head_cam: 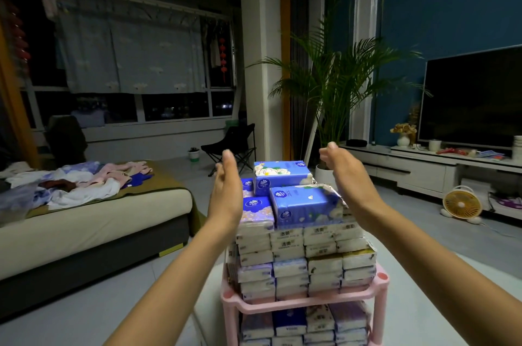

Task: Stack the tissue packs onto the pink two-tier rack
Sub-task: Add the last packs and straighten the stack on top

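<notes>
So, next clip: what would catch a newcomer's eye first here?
A tall pile of tissue packs fills the pink rack at bottom centre and rises well above its top tier. The left hand and right hand hover open on either side of the pile's top, holding nothing. Behind, a palm plant stands beside a dark television on the right.

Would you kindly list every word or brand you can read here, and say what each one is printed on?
"洁柔": on the white tissue packs beneath the blue ones.
"Vinda": round logo on the blue tissue packs on top, barely legible.
Smaller print on the packs: too blurred to read.
</notes>
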{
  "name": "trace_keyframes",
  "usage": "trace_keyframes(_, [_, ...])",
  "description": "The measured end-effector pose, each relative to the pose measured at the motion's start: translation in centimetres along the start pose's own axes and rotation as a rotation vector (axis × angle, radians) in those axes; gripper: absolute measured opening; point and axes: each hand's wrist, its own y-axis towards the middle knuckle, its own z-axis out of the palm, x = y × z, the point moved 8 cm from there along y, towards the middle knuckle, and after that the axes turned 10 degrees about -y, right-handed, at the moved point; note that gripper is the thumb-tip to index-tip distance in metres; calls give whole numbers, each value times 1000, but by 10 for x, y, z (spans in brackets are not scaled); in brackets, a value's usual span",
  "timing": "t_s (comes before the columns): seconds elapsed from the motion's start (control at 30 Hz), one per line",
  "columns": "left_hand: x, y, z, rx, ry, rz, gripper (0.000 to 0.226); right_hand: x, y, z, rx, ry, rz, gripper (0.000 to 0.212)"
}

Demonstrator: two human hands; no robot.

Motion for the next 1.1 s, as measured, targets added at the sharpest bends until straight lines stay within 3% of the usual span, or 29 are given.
trace_keyframes(0.07, [-7,1,14,91,122,-42,108,-14,3,7,92,41,118,54])
trace_keyframes(0.13, [-13,-4,29,166,285,-22,79,-20,-1,15,182,61,184,59])
trace_keyframes(0.2, [-14,-2,40,214,364,25,65,-22,-4,22,246,103,225,62])
trace_keyframes(0.43, [-9,2,51,279,432,-5,75,-19,-5,24,269,87,229,57])
trace_keyframes(0.6, [6,22,-12,72,233,35,77,-43,-1,-18,96,77,210,61])
trace_keyframes(0.7, [78,15,-47,27,166,-187,71,-104,-20,-47,-38,-19,389,53])
trace_keyframes(0.8, [143,-13,-39,156,-19,-434,71,-164,-54,-36,65,-44,618,51])
trace_keyframes(0.93, [156,-15,-29,146,-212,-385,51,-181,-84,-3,241,141,724,49])
trace_keyframes(1.1, [154,-14,-19,94,-223,-358,44,-183,-86,-3,164,214,728,51])
